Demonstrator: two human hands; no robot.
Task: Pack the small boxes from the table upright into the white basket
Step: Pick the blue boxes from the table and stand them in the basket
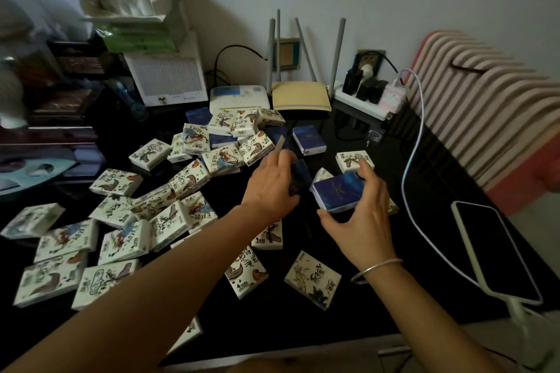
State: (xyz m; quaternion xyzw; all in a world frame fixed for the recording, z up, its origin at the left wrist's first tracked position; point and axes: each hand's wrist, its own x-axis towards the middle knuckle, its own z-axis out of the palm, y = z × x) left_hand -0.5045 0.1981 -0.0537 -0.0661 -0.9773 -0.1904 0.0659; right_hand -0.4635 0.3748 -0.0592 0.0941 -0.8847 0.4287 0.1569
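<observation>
Bare room was left at the near edge of the dark table (303,315); white printed boxes (121,242) were strewn flat across its left. A blue box (338,192) was gripped between thumb and fingers of the right hand (363,221), and a darker box (300,177) was held in the curled left hand (269,188). Their lettering could not be read.

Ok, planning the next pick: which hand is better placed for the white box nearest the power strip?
Right hand, probably: its fingers lie beside that white box; the left hand is farther off.

boxes (124,241) crowd left | cable (403,182), phone (497,254) right | table (303,321) front open
</observation>
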